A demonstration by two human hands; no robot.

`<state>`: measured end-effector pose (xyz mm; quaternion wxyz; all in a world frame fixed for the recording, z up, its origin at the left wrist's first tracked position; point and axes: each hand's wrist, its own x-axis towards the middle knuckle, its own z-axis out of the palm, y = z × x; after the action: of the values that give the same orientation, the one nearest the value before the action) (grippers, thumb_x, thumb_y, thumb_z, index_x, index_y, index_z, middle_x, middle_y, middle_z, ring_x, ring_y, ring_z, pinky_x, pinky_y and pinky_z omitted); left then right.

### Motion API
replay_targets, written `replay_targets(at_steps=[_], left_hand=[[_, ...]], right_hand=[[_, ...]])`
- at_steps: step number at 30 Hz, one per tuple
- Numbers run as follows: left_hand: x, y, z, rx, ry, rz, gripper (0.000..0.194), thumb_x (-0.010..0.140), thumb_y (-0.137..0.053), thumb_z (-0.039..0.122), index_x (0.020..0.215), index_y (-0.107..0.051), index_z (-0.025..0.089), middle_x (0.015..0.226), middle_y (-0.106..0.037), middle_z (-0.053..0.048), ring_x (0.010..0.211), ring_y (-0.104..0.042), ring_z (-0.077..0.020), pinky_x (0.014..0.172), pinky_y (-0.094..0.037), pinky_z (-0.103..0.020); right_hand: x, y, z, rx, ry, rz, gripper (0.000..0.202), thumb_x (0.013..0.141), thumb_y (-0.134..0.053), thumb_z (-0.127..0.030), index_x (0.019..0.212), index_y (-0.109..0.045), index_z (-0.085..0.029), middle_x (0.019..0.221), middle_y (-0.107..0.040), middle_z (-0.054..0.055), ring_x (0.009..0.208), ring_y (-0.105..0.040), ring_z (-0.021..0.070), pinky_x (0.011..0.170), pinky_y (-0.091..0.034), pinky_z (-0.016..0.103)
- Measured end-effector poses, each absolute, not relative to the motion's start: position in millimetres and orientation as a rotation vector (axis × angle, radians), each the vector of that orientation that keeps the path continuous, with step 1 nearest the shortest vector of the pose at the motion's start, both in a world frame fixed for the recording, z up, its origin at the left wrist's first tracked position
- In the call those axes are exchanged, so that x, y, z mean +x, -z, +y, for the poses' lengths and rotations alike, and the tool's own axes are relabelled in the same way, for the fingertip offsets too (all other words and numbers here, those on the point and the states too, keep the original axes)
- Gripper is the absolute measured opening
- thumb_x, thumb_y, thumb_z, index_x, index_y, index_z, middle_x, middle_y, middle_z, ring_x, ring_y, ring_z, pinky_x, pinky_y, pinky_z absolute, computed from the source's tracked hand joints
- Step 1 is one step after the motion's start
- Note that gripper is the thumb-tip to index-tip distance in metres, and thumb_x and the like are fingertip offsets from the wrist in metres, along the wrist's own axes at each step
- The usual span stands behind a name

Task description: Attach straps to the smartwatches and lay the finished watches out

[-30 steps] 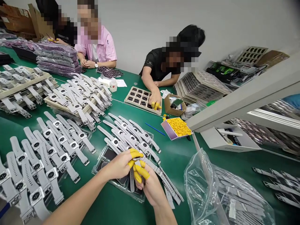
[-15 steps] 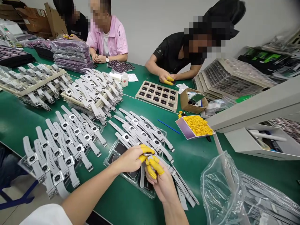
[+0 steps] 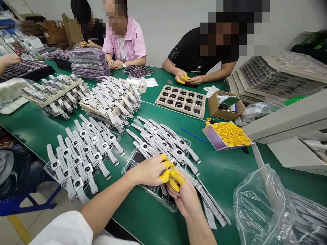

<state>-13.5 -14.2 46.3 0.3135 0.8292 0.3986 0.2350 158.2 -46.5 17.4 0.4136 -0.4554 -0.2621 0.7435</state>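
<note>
My left hand (image 3: 153, 170) and my right hand (image 3: 181, 189) meet above a clear plastic tray (image 3: 133, 160), with yellow covers on several fingertips. Both hands are closed around a small watch piece, mostly hidden by the fingers; a grey strap hangs below them. Behind my hands, watches with light grey straps (image 3: 163, 143) lie in rows on the tray. To the right of my right hand, loose grey straps (image 3: 211, 200) rest on the green table (image 3: 138, 221). More grey-strapped watches (image 3: 87, 149) fill a tray on the left.
A box of yellow finger covers (image 3: 216, 137), a blue stick (image 3: 194, 135) and a clear plastic bag (image 3: 258, 207) lie right. Stacked watch trays (image 3: 109, 102) stand behind. Across the table, a person's hands (image 3: 187, 79) work near a beige tray (image 3: 180, 100); two others sit beyond.
The view has shifted, so the table things appear farther right. My left fingers have closed in over the piece, hiding more of it. The person across has brought both hands together nearer the beige tray.
</note>
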Motion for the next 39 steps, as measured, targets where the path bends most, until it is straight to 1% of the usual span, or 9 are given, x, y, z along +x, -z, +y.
replay_targets(at_steps=[9,14,20,26,28,31,34,36,39], left_hand=[[-19,-46,-8,1.913,-0.725,0.878,0.041,0.105,-0.04,0.031,0.137,-0.061,0.019,0.125,-0.064,-0.013,0.119,-0.062,-0.0245,0.108,-0.05,-0.039],[-15,-58,-14,2.034,-0.668,0.993,0.044,0.103,-0.04,0.025,0.141,-0.058,0.017,0.131,-0.062,-0.015,0.123,-0.06,-0.026,0.111,-0.049,-0.042],[-16,-79,-22,2.308,-0.412,1.141,0.036,0.096,-0.048,0.023,0.127,-0.065,0.016,0.114,-0.064,-0.015,0.111,-0.06,-0.0292,0.102,-0.054,-0.044],[-34,-101,-35,2.173,-0.487,1.095,0.041,0.105,-0.04,0.025,0.143,-0.056,0.021,0.127,-0.063,-0.014,0.116,-0.063,-0.0267,0.104,-0.053,-0.041],[-41,-108,-40,2.16,-0.446,1.067,0.047,0.104,-0.048,0.029,0.15,-0.049,0.023,0.132,-0.062,-0.014,0.119,-0.064,-0.0276,0.106,-0.053,-0.041],[-56,-119,-43,2.188,-0.329,1.035,0.055,0.101,-0.053,0.026,0.155,-0.043,0.026,0.133,-0.065,-0.013,0.114,-0.067,-0.0267,0.101,-0.057,-0.04],[-79,-134,-37,2.231,-0.239,1.159,0.053,0.102,-0.047,0.023,0.155,-0.043,0.027,0.133,-0.069,-0.012,0.112,-0.07,-0.0259,0.096,-0.059,-0.038],[-96,-144,-27,2.243,-0.161,1.287,0.044,0.103,-0.048,0.026,0.147,-0.052,0.026,0.122,-0.074,-0.01,0.105,-0.072,-0.0256,0.091,-0.06,-0.037],[-118,-153,-6,2.321,-0.065,1.373,0.025,0.102,-0.051,0.033,0.116,-0.07,0.024,0.103,-0.076,-0.008,0.094,-0.071,-0.0253,0.086,-0.059,-0.036]], right_hand=[[160,-37,-46,-1.041,-1.912,-0.658,0.04,0.084,-0.08,-0.052,0.075,-0.059,-0.02,0.052,-0.038,-0.007,0.045,-0.023,0.0066,0.042,-0.024,0.021],[161,-43,-43,-0.982,-1.959,-0.605,0.041,0.08,-0.082,-0.05,0.073,-0.056,-0.02,0.052,-0.037,-0.008,0.045,-0.022,0.0056,0.042,-0.022,0.02],[158,-45,-44,-1.047,-2.023,-0.658,0.047,0.076,-0.083,-0.054,0.07,-0.049,-0.021,0.049,-0.035,-0.01,0.043,-0.018,0.0043,0.041,-0.018,0.019],[149,-54,-49,-0.868,-2.074,-0.723,0.044,0.083,-0.075,-0.06,0.076,-0.054,-0.021,0.049,-0.041,-0.009,0.043,-0.024,0.007,0.042,-0.021,0.022],[148,-54,-50,-0.86,-1.993,-0.851,0.044,0.085,-0.074,-0.061,0.08,-0.056,-0.022,0.051,-0.044,-0.008,0.045,-0.031,0.0093,0.044,-0.027,0.023],[150,-54,-50,-0.918,-1.683,-1.29,0.036,0.088,-0.074,-0.056,0.09,-0.062,-0.022,0.067,-0.058,-0.002,0.06,-0.048,0.0143,0.056,-0.036,0.026],[154,-52,-49,-1.036,-1.317,-1.736,0.028,0.097,-0.064,-0.048,0.089,-0.064,-0.022,0.074,-0.06,0.0,0.063,-0.045,0.0149,0.059,-0.031,0.028],[156,-49,-47,-1.073,-1.135,-1.919,0.029,0.102,-0.056,-0.044,0.086,-0.064,-0.022,0.072,-0.058,0.0,0.059,-0.04,0.0145,0.058,-0.025,0.029],[155,-43,-44,-1.117,-0.874,-2.064,0.034,0.107,-0.048,-0.039,0.083,-0.064,-0.021,0.079,-0.062,0.004,0.064,-0.045,0.0163,0.057,-0.022,0.031]])
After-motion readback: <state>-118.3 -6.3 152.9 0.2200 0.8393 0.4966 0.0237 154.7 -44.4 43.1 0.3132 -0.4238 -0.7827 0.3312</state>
